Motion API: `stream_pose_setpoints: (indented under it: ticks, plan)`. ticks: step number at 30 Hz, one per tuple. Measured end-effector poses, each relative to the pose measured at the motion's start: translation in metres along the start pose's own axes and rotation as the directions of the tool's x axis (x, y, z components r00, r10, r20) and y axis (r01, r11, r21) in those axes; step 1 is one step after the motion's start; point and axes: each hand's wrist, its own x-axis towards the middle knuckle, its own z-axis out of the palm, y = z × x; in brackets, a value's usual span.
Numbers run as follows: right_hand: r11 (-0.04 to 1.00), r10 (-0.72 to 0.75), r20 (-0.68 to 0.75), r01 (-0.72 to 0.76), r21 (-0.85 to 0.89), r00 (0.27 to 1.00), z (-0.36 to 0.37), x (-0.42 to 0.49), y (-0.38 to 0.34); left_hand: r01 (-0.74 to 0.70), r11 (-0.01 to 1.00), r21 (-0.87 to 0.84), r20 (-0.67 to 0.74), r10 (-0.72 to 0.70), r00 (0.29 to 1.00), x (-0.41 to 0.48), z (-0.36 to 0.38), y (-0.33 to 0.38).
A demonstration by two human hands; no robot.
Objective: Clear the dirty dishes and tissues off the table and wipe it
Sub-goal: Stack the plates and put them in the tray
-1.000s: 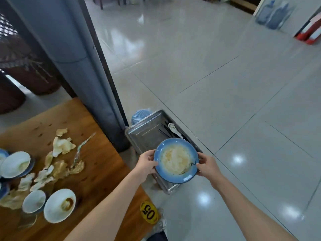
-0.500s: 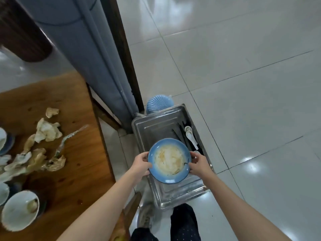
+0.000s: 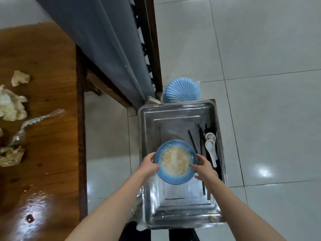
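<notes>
Left hand (image 3: 149,165) and right hand (image 3: 203,166) each kept a curled grip on the dirty round blue ceramic plate (image 3: 175,161), poised above the rectangular steel tray (image 3: 144,136), and lowering it in gently looked the next call.

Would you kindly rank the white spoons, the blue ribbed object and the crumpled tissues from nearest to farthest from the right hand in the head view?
1. The white spoons: in the metal tray, beside the right hand holding the blue plate.
2. The blue ribbed object: beyond the tray's far end.
3. The crumpled tissues: far left, on the table.
</notes>
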Motion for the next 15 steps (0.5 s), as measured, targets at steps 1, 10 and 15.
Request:
stream_pose_setpoints:
  ticks: [1,10,15]
  plan:
    - [1.0,-0.001,0.004,0.001,0.008,1.0,-0.001,0.005,0.002,0.006,1.0,0.01,0.007,-0.006,1.0,0.005,0.004,-0.002]
    - [0.997,0.041,-0.007,-0.041,0.068,0.999,-0.016,0.018,0.006,0.054,0.999,0.007,0.112,-0.054,0.992,0.007,0.03,-0.01]
    - [0.998,-0.015,0.02,0.016,-0.059,1.0,-0.026,-0.012,-0.008,0.032,0.997,0.071,0.057,-0.036,0.998,-0.025,0.025,-0.007]
